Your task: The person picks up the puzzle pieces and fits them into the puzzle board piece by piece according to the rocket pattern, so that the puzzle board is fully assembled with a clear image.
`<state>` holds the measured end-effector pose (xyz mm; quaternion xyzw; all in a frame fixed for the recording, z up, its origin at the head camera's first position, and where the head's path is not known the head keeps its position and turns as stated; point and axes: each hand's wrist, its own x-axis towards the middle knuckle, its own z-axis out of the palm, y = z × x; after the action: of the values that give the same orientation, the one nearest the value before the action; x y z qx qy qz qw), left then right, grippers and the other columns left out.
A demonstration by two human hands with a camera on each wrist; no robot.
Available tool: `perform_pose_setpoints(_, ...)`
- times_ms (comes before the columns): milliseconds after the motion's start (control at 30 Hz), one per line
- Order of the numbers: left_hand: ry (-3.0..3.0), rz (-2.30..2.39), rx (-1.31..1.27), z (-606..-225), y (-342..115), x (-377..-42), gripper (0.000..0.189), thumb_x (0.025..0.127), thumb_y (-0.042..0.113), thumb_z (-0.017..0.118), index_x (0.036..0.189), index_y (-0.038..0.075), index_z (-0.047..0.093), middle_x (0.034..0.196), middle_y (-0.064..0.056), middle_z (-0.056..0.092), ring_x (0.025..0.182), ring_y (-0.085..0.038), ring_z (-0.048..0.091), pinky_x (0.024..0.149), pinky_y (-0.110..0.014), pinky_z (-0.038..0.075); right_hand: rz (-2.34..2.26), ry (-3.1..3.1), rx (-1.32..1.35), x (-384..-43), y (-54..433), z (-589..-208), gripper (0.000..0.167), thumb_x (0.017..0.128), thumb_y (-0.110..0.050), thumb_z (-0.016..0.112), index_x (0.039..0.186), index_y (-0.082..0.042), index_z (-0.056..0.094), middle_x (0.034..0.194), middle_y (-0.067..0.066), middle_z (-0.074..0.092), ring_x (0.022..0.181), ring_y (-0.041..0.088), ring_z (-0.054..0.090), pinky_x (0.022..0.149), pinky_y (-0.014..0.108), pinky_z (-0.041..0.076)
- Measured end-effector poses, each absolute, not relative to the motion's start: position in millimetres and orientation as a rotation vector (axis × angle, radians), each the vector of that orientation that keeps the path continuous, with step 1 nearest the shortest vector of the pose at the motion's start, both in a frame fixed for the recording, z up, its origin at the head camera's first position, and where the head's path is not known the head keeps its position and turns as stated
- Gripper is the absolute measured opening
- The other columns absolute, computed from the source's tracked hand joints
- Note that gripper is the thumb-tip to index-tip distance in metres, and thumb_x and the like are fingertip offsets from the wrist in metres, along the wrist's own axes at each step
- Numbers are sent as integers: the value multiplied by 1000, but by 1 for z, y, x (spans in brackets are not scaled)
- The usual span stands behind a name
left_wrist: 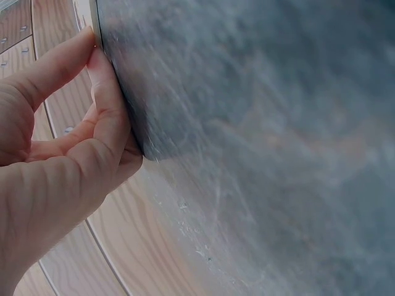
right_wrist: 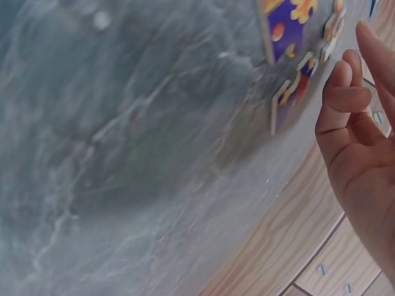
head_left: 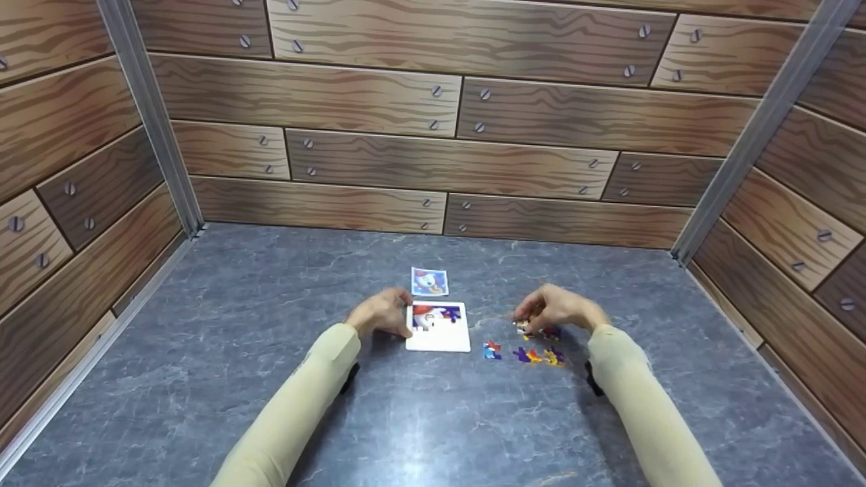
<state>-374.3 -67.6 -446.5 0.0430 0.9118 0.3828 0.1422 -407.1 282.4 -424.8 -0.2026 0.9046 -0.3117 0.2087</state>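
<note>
Wood-print walls [head_left: 379, 101] line the left, right and far edges of a marbled bench [head_left: 304, 270] that spreads broadly to either side. The left hand [head_left: 383, 312], thumb and fingers apart, touches the left edge of a white tray [head_left: 438, 342] mid-bench; the right hand's [head_left: 559, 306] fingers are narrowed; whether either pinches anything I cannot tell. Toward the far edge lies a picture card [head_left: 429, 282]; loose puzzle pieces [head_left: 534, 356] lie right of the tray, some beneath the right fingers

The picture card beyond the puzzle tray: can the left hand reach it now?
Probably yes: the picture card lies uncovered near the left hand, and nothing seems in between, though the hand must likely leave the puzzle tray.
</note>
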Motion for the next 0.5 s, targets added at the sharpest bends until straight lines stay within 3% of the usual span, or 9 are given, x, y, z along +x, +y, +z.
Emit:
perform_pose_setpoints(200, 2574, 1164, 125, -444, -69, -373, 55, 70, -4, 82, 117, 6, 57, 91, -5, 59, 69, -14, 55, 62, -23, 48, -821, 2532, -538, -407, 283, -428, 39, 76, -5, 81, 114, -4, 72, 106, 11, 71, 85, 14, 58, 70, 24, 50)
perform_pose_setpoints(500, 2521, 1214, 120, -443, -70, -372, 57, 71, -7, 80, 121, 4, 55, 90, -5, 56, 62, -10, 53, 58, -21, 48, -743, 2540, -523, -408, 280, -429, 38, 76, -9, 83, 112, -6, 71, 105, 7, 69, 92, 16, 58, 75, 25, 50)
